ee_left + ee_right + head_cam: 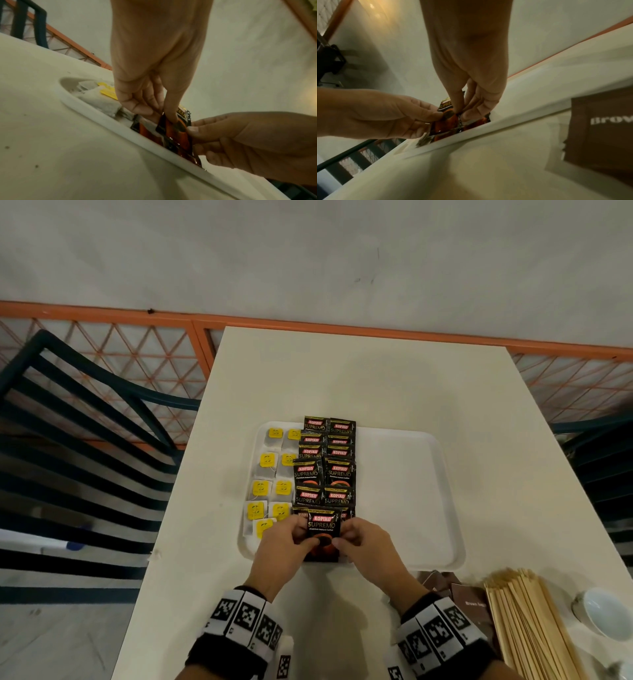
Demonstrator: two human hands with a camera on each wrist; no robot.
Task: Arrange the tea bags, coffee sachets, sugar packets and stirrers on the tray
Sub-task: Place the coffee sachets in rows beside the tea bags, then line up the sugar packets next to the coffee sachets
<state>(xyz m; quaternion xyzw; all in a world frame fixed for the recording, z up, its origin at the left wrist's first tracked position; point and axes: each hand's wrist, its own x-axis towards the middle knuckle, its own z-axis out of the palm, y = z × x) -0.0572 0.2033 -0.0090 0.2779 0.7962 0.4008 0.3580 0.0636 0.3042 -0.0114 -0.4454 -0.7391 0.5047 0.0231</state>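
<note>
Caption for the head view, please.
Both hands, left hand and right hand, hold a coffee sachet at the near edge of the tray.

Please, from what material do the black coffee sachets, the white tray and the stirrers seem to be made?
The black Kopiko coffee sachets look like glossy plastic or foil film: they catch light, and the wrist views show crimped edges. The white rectangular tray seems matte plastic or foam, with a smooth moulded rim; which one is unclear. The pale flat stirrers appear to be unfinished wood, tan and dull.
</note>
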